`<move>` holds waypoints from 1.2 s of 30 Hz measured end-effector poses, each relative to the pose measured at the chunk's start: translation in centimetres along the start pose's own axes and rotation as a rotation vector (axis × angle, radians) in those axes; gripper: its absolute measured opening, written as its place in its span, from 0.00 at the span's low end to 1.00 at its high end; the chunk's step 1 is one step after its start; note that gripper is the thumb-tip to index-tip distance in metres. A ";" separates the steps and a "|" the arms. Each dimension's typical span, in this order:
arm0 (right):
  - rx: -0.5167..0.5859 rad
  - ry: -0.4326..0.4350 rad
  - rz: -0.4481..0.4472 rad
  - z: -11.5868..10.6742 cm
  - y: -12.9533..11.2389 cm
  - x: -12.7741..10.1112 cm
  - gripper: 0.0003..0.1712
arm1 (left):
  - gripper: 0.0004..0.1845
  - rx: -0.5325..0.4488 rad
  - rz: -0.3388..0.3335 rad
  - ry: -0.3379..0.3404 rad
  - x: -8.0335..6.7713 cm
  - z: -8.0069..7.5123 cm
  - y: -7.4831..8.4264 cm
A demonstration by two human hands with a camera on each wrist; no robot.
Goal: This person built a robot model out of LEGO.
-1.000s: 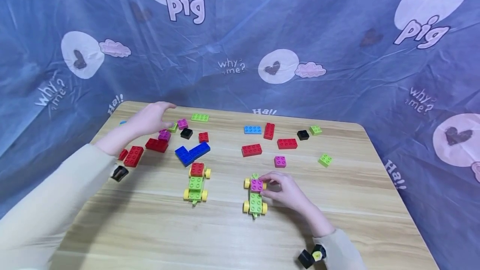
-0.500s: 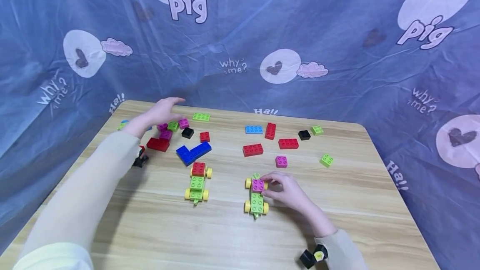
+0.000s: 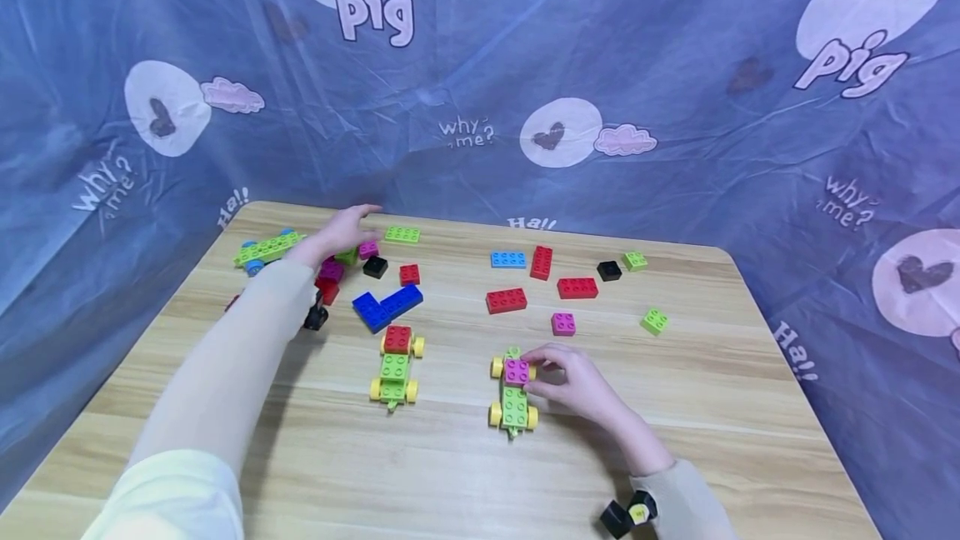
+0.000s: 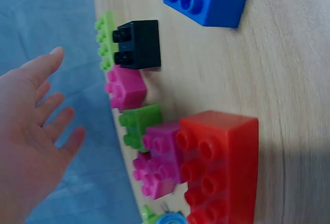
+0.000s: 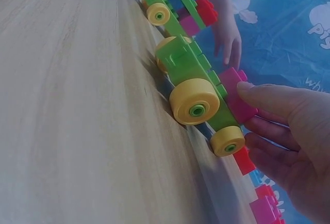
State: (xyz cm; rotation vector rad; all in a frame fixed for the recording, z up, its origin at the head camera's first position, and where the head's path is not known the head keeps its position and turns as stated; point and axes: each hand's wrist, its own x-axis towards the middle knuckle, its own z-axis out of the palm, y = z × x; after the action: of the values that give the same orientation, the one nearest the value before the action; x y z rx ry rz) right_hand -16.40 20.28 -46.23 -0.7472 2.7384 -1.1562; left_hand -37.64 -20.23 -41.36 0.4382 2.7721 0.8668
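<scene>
My left hand (image 3: 341, 233) hovers over the bricks at the table's back left, fingers spread and holding nothing. Near it in the left wrist view are a red brick (image 4: 240, 167), a purple brick (image 4: 166, 144), a green brick (image 4: 142, 123), a pink brick (image 4: 129, 87) and a black brick (image 4: 144, 43). With thumb and fingers, my right hand (image 3: 573, 383) pinches a magenta brick (image 3: 516, 372) seated on the front of a green toy car (image 3: 514, 408) with yellow wheels. The right wrist view shows my thumb on that brick's near side.
Left of it stands a second toy car (image 3: 393, 367), topped with a red brick (image 3: 397, 338). Two blue bricks (image 3: 371, 311) lie behind that. A green wheeled base (image 3: 270, 248) sits at the back left. Red, light blue, black and green bricks lie scattered at the back right.
My left hand has moved right over the back-left bricks, bringing the green wheeled base into view behind the arm. The right hand keeps its place on the magenta brick.
</scene>
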 end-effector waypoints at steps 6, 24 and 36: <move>0.000 -0.005 -0.014 0.0 -0.1 0.0 0.20 | 0.33 -0.010 -0.004 0.014 1.3 1.1 -0.5; 0.019 -0.004 -0.018 0.3 0.0 -0.3 0.21 | 0.33 0.045 -0.050 -0.091 2.9 3.0 -0.5; 0.012 -0.005 -0.002 0.1 0.1 -0.1 0.21 | 0.33 0.116 0.009 -0.083 3.8 3.5 0.1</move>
State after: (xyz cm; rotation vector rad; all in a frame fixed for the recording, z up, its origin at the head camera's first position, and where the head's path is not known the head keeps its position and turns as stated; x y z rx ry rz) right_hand -16.36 20.32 -46.36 -0.7499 2.7251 -1.1684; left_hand -40.21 -17.08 -44.50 0.4946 2.7552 0.6757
